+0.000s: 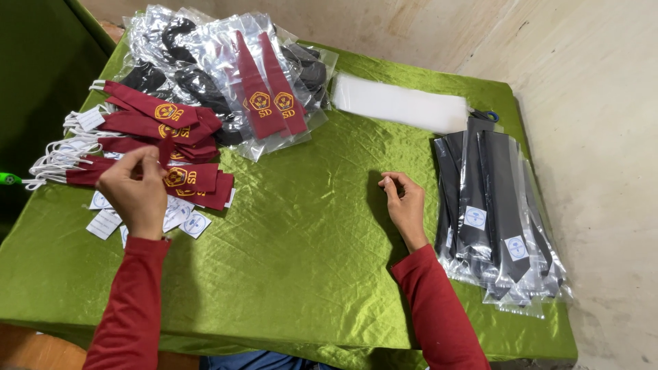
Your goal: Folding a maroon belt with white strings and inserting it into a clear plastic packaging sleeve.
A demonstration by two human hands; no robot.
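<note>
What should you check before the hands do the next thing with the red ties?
1. Left hand over the red ties: ok.
2. Left grip shut on a tie: cannot tell, fingers hide it.
3. Right hand free, resting on the green cloth: ok.
4. Small white labels beside the left hand: ok.
5. Bagged dark ties stacked at the right: ok.

Table, green satin cloth: loose maroon ties and paper labels left; bagged ties at back; white bag stack; bagged black ties right
</note>
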